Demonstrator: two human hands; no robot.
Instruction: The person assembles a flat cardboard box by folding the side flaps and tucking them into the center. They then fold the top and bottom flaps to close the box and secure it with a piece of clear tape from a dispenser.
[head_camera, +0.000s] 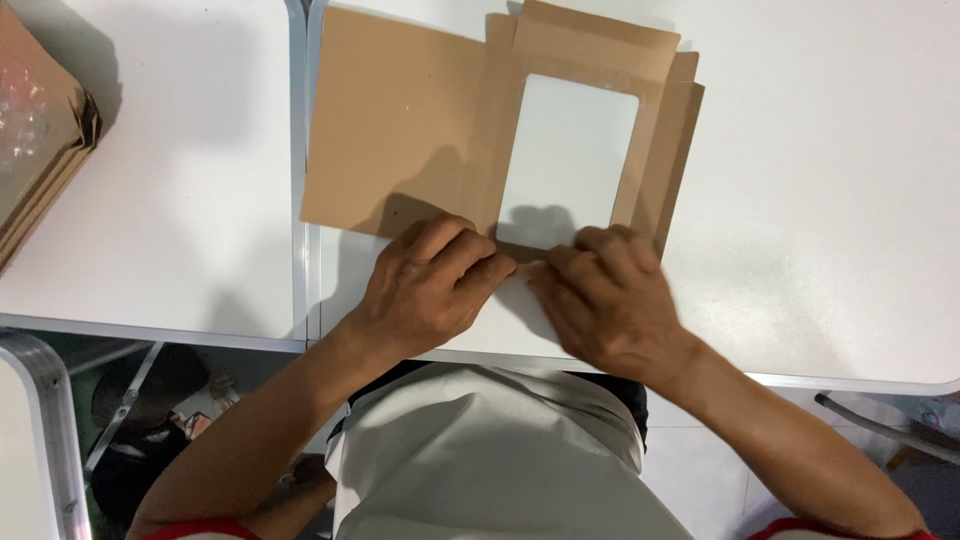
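Flat brown cardboard box blank (400, 120) with rectangular window cutout lies on white table (820, 200), centre to 12 o'clock of your hands. Your left hand (425, 285) at 6 o'clock edge of blank, fingers curled together, pressing bottom flap. Your right hand (610, 300) just beside it at 3 o'clock, fingertips together, pinching same flap. Cardboard stack (40, 140) at 9 o'clock, well apart.

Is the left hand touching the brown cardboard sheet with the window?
Touching. The head view shows the left hand with its fingers pressed on the near edge of the cardboard sheet.
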